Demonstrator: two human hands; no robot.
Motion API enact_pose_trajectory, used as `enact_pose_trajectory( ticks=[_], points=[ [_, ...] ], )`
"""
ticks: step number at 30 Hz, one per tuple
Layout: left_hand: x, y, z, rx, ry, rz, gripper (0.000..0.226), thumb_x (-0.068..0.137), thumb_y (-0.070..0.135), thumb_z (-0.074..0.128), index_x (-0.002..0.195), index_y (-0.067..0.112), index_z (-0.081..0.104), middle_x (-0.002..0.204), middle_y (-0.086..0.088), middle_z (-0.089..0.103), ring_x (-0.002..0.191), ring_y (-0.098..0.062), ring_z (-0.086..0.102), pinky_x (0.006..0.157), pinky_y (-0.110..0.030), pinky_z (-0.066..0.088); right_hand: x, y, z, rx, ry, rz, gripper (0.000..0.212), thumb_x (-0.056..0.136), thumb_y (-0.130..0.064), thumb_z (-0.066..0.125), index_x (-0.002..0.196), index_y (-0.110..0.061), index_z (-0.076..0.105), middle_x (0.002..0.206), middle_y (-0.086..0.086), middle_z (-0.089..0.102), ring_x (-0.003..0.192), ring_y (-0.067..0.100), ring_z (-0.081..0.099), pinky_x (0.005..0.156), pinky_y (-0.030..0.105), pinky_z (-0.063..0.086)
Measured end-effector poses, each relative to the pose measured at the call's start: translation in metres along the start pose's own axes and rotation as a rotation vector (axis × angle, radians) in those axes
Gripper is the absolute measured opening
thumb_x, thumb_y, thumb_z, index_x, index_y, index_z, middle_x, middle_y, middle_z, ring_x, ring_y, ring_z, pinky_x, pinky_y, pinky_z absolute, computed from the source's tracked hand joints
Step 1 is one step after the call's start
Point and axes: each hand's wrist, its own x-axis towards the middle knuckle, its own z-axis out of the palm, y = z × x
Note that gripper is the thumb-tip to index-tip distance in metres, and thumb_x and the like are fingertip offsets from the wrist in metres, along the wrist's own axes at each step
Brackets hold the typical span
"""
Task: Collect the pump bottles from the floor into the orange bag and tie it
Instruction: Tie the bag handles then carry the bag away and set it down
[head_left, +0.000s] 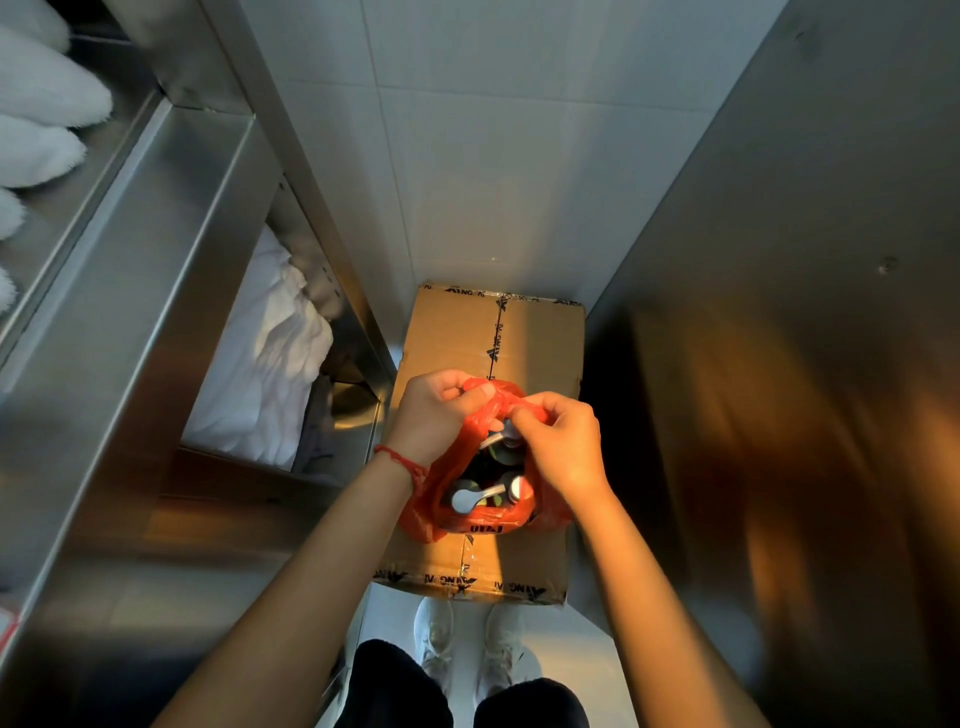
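Note:
The orange bag (467, 512) rests on a sealed cardboard box (457, 332) in front of me. Inside its mouth I see pump bottles (475, 498) with silver-white pump heads and dark bodies. My left hand (436, 415) pinches the bag's left handle at the top. Just beside it, my right hand (558, 441) pinches the right handle, and the two handles meet between my fingers over the bag's far edge. A red string bracelet circles my left wrist.
Steel shelving (130, 312) stands on the left, with white folded towels (265, 358) on a lower shelf and more on top. A steel wall (779, 364) closes the right side. White tiled wall lies ahead. My white shoes (467, 644) stand on the floor below the box.

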Motion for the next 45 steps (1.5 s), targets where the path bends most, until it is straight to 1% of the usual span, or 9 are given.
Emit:
enact_pose_trajectory(
  ticks=[5, 8, 12, 16, 19, 24, 35, 41, 45],
  points=[
    [0.003, -0.004, -0.003, 0.061, 0.055, -0.03, 0.01, 0.083, 0.024, 0.061, 0.075, 0.022, 0.066, 0.076, -0.005, 0.068, 0.078, -0.023, 0.065, 0.077, -0.035, 0.051, -0.001, -0.004, 0.0, 0.114, -0.088, 0.073, 0.024, 0.078, -0.011, 0.062, 0.055, -0.019, 0.064, 0.062, 0.007, 0.063, 0.063, 0.015, 0.056, 0.064, 0.031, 0.046],
    [0.001, -0.003, -0.005, 0.093, 0.035, -0.016, 0.011, 0.084, 0.025, 0.06, 0.074, 0.024, 0.065, 0.075, -0.002, 0.066, 0.077, -0.021, 0.063, 0.075, -0.033, 0.051, -0.002, -0.012, -0.005, 0.349, -0.12, 0.211, 0.022, 0.081, -0.006, 0.056, 0.061, 0.003, 0.062, 0.054, 0.007, 0.057, 0.056, 0.015, 0.052, 0.056, 0.026, 0.041],
    [0.0, 0.001, -0.007, 0.109, -0.04, 0.017, 0.011, 0.083, 0.023, 0.061, 0.073, 0.024, 0.065, 0.074, -0.004, 0.066, 0.073, -0.019, 0.063, 0.073, -0.032, 0.051, 0.003, -0.018, -0.009, 0.412, -0.19, 0.334, 0.026, 0.081, -0.023, 0.065, 0.06, -0.008, 0.068, 0.048, 0.0, 0.065, 0.046, 0.01, 0.059, 0.052, 0.019, 0.048],
    [0.002, 0.001, -0.007, 0.121, -0.035, 0.045, 0.013, 0.082, 0.022, 0.063, 0.07, 0.026, 0.064, 0.061, 0.011, 0.066, 0.059, 0.001, 0.061, 0.063, -0.019, 0.048, 0.009, -0.023, -0.007, 0.498, -0.249, 0.424, 0.019, 0.077, -0.015, 0.069, 0.066, -0.001, 0.067, 0.051, 0.009, 0.063, 0.045, 0.019, 0.057, 0.05, 0.024, 0.05],
    [0.002, -0.003, -0.002, 0.106, 0.046, 0.048, 0.013, 0.081, 0.022, 0.063, 0.069, 0.026, 0.064, 0.063, 0.011, 0.066, 0.068, -0.009, 0.063, 0.064, -0.021, 0.049, 0.014, -0.025, -0.008, 0.481, -0.272, 0.434, 0.024, 0.08, -0.014, 0.066, 0.057, -0.006, 0.065, 0.045, 0.007, 0.061, 0.04, 0.018, 0.055, 0.049, 0.027, 0.05],
    [0.0, -0.01, 0.008, 0.033, 0.184, 0.049, 0.012, 0.083, 0.014, 0.061, 0.071, 0.017, 0.065, 0.068, 0.003, 0.062, 0.068, -0.011, 0.059, 0.062, -0.019, 0.048, 0.014, -0.022, 0.003, 0.462, -0.147, 0.351, 0.046, 0.091, -0.021, 0.052, 0.046, -0.012, 0.054, 0.04, 0.007, 0.051, 0.043, 0.022, 0.045, 0.052, 0.034, 0.042],
    [-0.005, -0.03, -0.018, -0.128, 0.38, -0.161, 0.012, 0.081, 0.012, 0.064, 0.07, 0.018, 0.064, 0.083, -0.006, 0.065, 0.085, -0.02, 0.058, 0.071, -0.028, 0.044, 0.018, 0.0, -0.005, 0.678, 0.215, 0.407, 0.036, 0.094, -0.013, 0.047, 0.058, -0.012, 0.053, 0.039, -0.004, 0.061, 0.038, 0.002, 0.057, 0.043, 0.01, 0.046],
    [-0.005, -0.026, -0.008, -0.26, 0.349, -0.124, 0.005, 0.078, 0.014, 0.067, 0.081, 0.018, 0.069, 0.087, -0.008, 0.068, 0.091, -0.026, 0.063, 0.084, -0.039, 0.051, 0.015, -0.012, -0.002, 0.922, 0.143, 0.259, 0.026, 0.098, -0.015, 0.036, 0.078, -0.008, 0.05, 0.059, 0.0, 0.072, 0.058, 0.012, 0.07, 0.06, 0.02, 0.057],
    [-0.003, -0.022, 0.004, -0.491, 0.313, -0.108, 0.009, 0.084, 0.015, 0.06, 0.091, 0.013, 0.066, 0.106, -0.016, 0.066, 0.101, -0.026, 0.063, 0.086, -0.037, 0.052, 0.011, -0.024, 0.01, 0.932, 0.121, 0.278, 0.028, 0.098, -0.015, 0.036, 0.073, -0.01, 0.048, 0.047, 0.0, 0.064, 0.047, 0.012, 0.063, 0.058, 0.025, 0.056]
  ],
)
